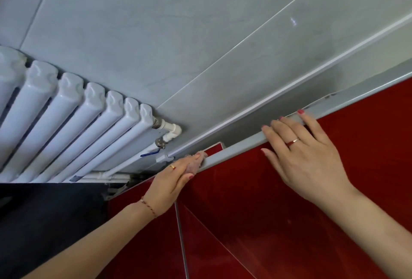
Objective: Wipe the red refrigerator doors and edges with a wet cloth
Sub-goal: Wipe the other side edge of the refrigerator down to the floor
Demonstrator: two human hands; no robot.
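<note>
Left hand (171,180) pinches cloth (196,163) on door edge (240,144) (grey); right hand (305,156) spread flat.

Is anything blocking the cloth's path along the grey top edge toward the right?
Yes. The right hand rests on the grey top edge of the red refrigerator door, fingers draped over it, directly ahead of the pink cloth held by the left hand. Between cloth and hand the edge is bare.
</note>
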